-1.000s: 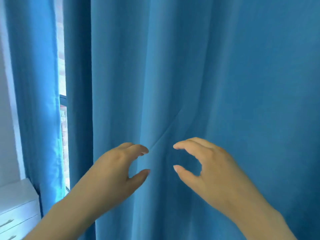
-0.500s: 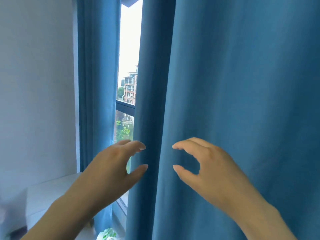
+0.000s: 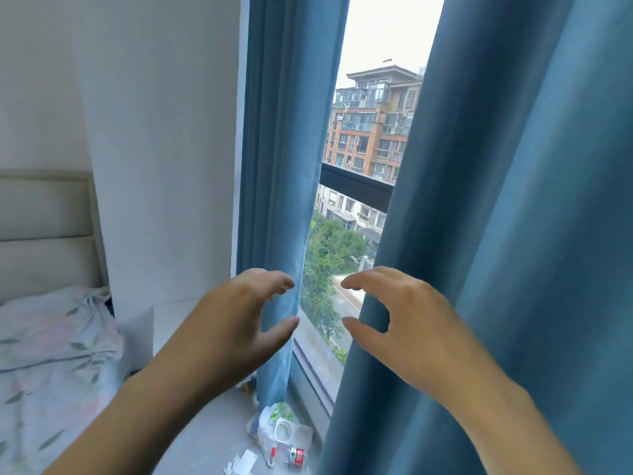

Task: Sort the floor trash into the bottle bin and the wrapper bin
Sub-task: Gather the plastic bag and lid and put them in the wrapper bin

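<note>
- Where our arms come in nearest, we log the left hand and right hand side by side, fingers loosely curved, thumbs spread, gripping nothing.
- Below them, the grey floor bears trash at the window's foot: crumpled plastic bag, small red-labelled bottle, white wrapper.
- At our left, bed with floral cover, pale headboard behind.
- Further on, white wall; left blue curtain; right blue curtain.
- Farthest, between the curtains, window onto an apartment block and trees.
</note>
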`<state>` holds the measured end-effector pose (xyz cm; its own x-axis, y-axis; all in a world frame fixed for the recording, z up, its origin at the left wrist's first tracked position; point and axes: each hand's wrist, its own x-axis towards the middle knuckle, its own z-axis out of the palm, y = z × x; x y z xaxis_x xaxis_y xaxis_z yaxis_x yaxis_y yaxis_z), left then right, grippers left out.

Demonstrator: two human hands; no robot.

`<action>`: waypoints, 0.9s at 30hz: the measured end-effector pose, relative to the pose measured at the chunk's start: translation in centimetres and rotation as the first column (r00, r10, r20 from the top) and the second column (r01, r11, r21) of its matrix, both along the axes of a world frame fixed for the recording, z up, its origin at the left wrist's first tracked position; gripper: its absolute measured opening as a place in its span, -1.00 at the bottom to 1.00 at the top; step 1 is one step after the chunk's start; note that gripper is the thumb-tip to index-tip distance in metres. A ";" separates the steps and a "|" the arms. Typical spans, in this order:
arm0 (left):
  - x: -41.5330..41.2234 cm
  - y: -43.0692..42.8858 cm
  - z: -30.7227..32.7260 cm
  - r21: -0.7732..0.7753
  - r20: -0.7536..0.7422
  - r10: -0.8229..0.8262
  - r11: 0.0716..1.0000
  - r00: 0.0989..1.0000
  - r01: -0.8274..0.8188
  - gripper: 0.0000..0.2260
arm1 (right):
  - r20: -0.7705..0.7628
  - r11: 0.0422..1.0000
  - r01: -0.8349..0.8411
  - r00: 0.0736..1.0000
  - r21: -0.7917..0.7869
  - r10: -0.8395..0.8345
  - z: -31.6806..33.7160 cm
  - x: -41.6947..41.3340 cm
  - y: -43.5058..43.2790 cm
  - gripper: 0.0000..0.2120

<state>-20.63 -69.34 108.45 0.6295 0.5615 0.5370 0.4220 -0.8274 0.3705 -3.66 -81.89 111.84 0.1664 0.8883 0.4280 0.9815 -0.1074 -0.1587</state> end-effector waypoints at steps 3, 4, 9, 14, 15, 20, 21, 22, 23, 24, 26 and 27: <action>0.4 3.4 -1.4 -0.021 -0.051 0.044 0.999 0.998 -0.045 -0.54 | -0.011 0.999 -0.035 0.999 -0.032 0.035 -1.6 1.0 4.1 -0.66; 0.7 4.7 -1.8 -0.024 -0.064 0.058 0.998 0.996 -0.059 -0.55 | -0.017 0.998 -0.045 0.999 -0.043 0.044 -2.1 1.4 5.6 -0.66; 3.0 11.1 -4.1 -0.050 -0.110 0.102 0.993 0.989 -0.107 -0.67 | -0.054 0.990 -0.095 0.995 -0.102 0.089 -5.5 4.8 13.4 -0.63; 7.7 18.5 -6.3 -0.120 -0.184 0.129 0.981 0.974 -0.152 -0.66 | -0.070 0.977 -0.106 0.993 -0.183 0.095 -8.4 9.7 21.6 -0.61; 8.7 19.8 -6.7 -0.138 -0.197 0.135 0.977 0.971 -0.163 -0.68 | -0.076 0.973 -0.108 0.993 -0.203 0.095 -8.8 10.8 23.2 -0.61; 12.7 26.5 -9.9 -0.211 -0.255 0.150 0.955 0.955 -0.206 -0.69 | -0.100 0.952 -0.123 0.990 -0.280 0.098 -11.8 15.1 30.4 -0.60; 13.3 27.7 -10.7 -0.230 -0.272 0.148 0.950 0.951 -0.213 -0.69 | -0.107 0.947 -0.123 0.990 -0.297 0.095 -12.6 15.7 31.6 -0.60; 13.8 28.9 -11.5 -0.247 -0.291 0.144 0.944 0.946 -0.219 -0.69 | -0.116 0.939 -0.123 0.989 -0.320 0.090 -13.5 16.3 32.7 -0.60; 14.3 30.1 -12.3 -0.264 -0.309 0.140 0.938 0.941 -0.226 -0.69 | -0.127 0.930 -0.127 0.988 -0.344 0.087 -14.4 16.8 33.8 -0.61; 14.7 31.2 -13.1 -0.279 -0.320 0.136 0.932 0.938 -0.231 -0.69 | -0.137 0.921 -0.131 0.987 -0.366 0.086 -15.3 17.3 34.9 -0.61; 15.5 33.6 -14.8 -0.305 -0.339 0.124 0.923 0.932 -0.234 -0.70 | -0.146 0.906 -0.128 0.986 -0.404 0.075 -17.1 18.3 37.1 -0.62; 16.0 34.8 -15.6 -0.318 -0.354 0.114 0.919 0.928 -0.234 -0.70 | -0.154 0.898 -0.122 0.986 -0.423 0.062 -17.9 18.8 38.2 -0.62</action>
